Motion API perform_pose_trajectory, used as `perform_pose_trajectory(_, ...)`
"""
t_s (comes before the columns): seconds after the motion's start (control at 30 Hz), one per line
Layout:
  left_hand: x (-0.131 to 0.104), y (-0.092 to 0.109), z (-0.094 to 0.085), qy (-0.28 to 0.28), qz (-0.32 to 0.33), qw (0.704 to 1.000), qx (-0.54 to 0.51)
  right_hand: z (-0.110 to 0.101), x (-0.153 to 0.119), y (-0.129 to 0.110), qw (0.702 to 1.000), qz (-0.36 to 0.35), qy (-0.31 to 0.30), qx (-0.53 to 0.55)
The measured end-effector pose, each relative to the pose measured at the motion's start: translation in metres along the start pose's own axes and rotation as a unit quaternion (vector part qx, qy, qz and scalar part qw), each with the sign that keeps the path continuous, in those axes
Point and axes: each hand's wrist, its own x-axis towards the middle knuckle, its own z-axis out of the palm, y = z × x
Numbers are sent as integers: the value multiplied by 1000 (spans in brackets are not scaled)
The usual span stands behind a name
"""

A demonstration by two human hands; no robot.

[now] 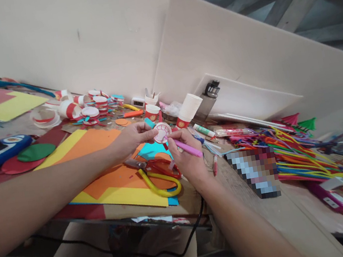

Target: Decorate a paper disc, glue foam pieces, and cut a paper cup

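Beyond the scissors (pixel 149 167), the pink marker (pixel 189 148) is slanting, tip toward a paper-cup base (pixel 160 134). The right hand (pixel 186 154)'s curled grip is pinching the marker; the left hand (pixel 133 140)'s is pinching the base's edge.

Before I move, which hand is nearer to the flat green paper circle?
Left. The left hand is to the right of the flat green paper circle, with a gap between; the right hand, holding a slim pink pen, is farther right.
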Motion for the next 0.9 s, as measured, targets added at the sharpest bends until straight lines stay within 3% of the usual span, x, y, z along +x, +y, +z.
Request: perform_pose_trajectory(0.9,1,-3,-1,-2,7,1000,12,0,-1,4,1000,-4,-19,-19)
